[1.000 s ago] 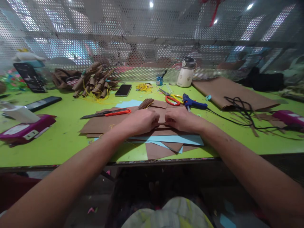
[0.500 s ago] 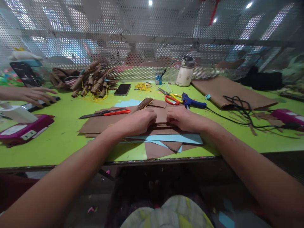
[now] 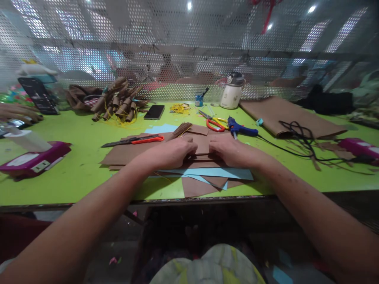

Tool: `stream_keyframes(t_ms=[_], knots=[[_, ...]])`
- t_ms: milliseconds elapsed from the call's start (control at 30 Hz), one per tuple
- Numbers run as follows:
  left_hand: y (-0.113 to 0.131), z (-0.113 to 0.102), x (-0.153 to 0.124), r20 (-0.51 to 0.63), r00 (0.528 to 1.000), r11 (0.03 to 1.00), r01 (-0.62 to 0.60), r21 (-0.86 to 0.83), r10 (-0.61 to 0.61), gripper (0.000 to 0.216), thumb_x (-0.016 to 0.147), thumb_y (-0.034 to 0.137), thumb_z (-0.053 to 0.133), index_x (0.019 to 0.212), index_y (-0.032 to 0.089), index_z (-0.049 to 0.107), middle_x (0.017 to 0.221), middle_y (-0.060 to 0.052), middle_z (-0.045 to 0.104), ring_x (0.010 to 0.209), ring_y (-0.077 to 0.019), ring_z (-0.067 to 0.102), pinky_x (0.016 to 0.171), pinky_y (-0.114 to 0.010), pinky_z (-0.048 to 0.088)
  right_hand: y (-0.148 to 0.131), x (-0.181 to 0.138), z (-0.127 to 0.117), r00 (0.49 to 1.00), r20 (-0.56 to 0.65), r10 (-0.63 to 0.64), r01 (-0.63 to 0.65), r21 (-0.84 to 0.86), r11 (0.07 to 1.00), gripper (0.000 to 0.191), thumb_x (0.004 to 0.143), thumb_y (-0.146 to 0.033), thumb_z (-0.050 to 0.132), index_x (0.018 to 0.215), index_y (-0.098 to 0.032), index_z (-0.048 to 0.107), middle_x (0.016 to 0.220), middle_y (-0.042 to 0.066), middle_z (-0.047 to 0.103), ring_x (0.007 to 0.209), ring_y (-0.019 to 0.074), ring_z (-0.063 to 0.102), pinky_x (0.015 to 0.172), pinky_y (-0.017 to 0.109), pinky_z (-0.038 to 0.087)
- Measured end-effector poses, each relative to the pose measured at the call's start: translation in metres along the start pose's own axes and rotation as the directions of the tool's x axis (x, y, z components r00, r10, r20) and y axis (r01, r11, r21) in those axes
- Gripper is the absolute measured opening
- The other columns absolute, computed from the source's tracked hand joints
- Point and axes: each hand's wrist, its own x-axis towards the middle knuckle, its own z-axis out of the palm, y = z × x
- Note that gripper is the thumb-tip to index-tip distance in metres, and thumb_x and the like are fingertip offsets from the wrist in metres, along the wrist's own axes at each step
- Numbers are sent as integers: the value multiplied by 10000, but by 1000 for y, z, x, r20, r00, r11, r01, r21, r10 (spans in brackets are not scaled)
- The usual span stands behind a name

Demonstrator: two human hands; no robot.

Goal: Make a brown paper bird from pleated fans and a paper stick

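Observation:
My left hand (image 3: 176, 153) and my right hand (image 3: 227, 150) are both closed, with fingers curled onto a sheet of brown paper (image 3: 203, 146) near its front edge. Under the sheet lies a stack of brown paper (image 3: 118, 157), and light blue paper (image 3: 220, 172) sticks out on the near side. Across the stack, left of my left hand, rests a craft knife (image 3: 148, 139) with an orange handle. A fringed brown paper piece (image 3: 182, 128) lies just beyond my left knuckles. My fingertips are partly hidden by the hands.
Scissors (image 3: 215, 125) and a blue glue gun (image 3: 244, 129) with a black cord lie beyond my right hand. Further back are a phone (image 3: 154, 112), brown paper rolls (image 3: 120, 104), yellow string (image 3: 179, 108) and a white bottle (image 3: 231, 94). A purple power strip (image 3: 35, 159) and another person's hand (image 3: 22, 112) are at left.
The other person's hand has drawn back toward the left edge. The view has shifted slightly. My hands stay on the brown sheet, with only small finger movement.

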Motion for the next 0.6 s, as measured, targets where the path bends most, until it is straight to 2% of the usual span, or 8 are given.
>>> stream_keyframes(t_ms=[133, 233, 333, 400, 500, 567, 600], knots=[[1, -2, 0, -18, 999, 999, 42, -33, -43, 126, 763, 166, 487, 754, 164, 613, 808, -56, 584, 690, -152, 526, 581, -246, 360, -6, -2, 0, 998, -59, -2, 0, -42, 999, 100, 786, -144, 495, 698, -156, 541, 805, 61, 553, 733, 156, 453, 649, 269, 297], [-1, -6, 2, -1, 992, 976, 125, -180, -128, 178, 759, 158, 473, 795, 175, 646, 790, -32, 626, 672, -140, 541, 588, -230, 371, -10, -3, -1, 993, -114, 12, -17, -49, 999, 123, 801, -124, 478, 719, -149, 566, 795, 66, 562, 742, 159, 474, 670, 271, 326], [-3, -11, 4, -9, 973, 909, 212, -359, -231, 221, 809, 240, 456, 772, 163, 660, 701, -4, 640, 635, -135, 543, 592, -226, 381, -14, -1, -3, 979, -202, 18, -30, -54, 998, 140, 807, -90, 455, 767, -143, 579, 817, 80, 568, 803, 181, 494, 701, 282, 356], [-2, -13, 4, 17, 958, 815, 254, -521, -288, 303, 849, 304, 427, 722, 150, 655, 683, -6, 651, 631, -136, 559, 599, -228, 398, -16, 1, -4, 962, -273, 16, -35, -64, 997, 160, 812, -77, 435, 793, -138, 581, 852, 96, 564, 836, 195, 495, 716, 296, 373], [2, -15, 4, 170, 937, 544, 318, -777, -305, 392, 877, 372, 405, 697, 127, 652, 724, -58, 681, 653, -146, 602, 617, -245, 440, -20, 2, -4, 939, -343, 12, -44, -86, 995, 182, 836, -87, 408, 801, -137, 579, 879, 111, 552, 844, 204, 489, 730, 314, 388], [4, -16, 3, 247, 929, 400, 344, -850, -275, 402, 869, 399, 433, 693, 112, 654, 719, -84, 685, 627, -143, 605, 609, -251, 450, -23, 2, -5, 928, -373, 14, -49, -85, 995, 187, 856, -112, 403, 801, -140, 580, 884, 115, 548, 853, 209, 483, 742, 323, 393], [4, -16, 3, 261, 929, 375, 347, -860, -263, 397, 861, 403, 454, 684, 110, 654, 707, -85, 684, 601, -135, 596, 600, -250, 448, -24, 1, -5, 923, -385, 14, -48, -78, 996, 188, 862, -121, 403, 801, -142, 580, 886, 117, 547, 858, 212, 481, 747, 327, 395]])
